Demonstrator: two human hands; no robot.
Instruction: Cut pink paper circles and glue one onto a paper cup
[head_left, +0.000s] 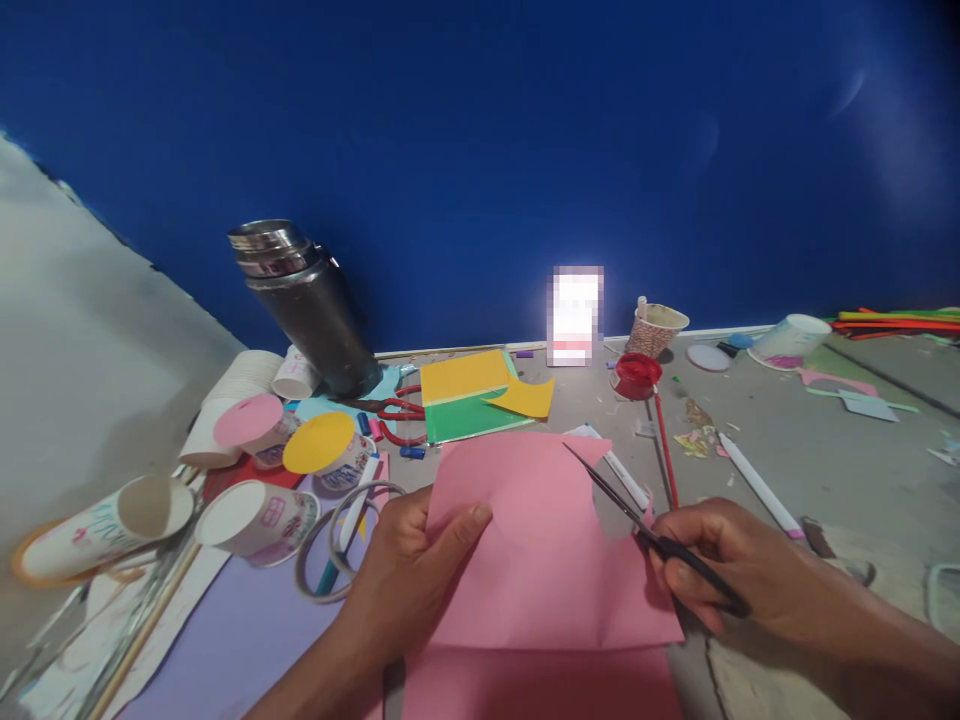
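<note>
No writing is legible; left hand (409, 560) pinches the pink paper (540, 560), thumb on top, while right hand (720, 570) fingers close around black scissors (637, 520), blades beyond the fingertips at the paper's cut edge

Left hand (411, 570): enters from the lower centre-left, forearm angled up and to the right. Thumb extended forward and laid flat on top, pointing right; remaining fingers curled beneath, mostly hidden. Closed in a pinch grip.

Right hand (724, 570): enters from the lower right corner, forearm running up and to the left. Back of the hand faces up, knuckles raised, fingers (686, 580) curled inward in a closed grip. Thumb side turned toward the left hand.

The two hands are level, well apart.
</note>
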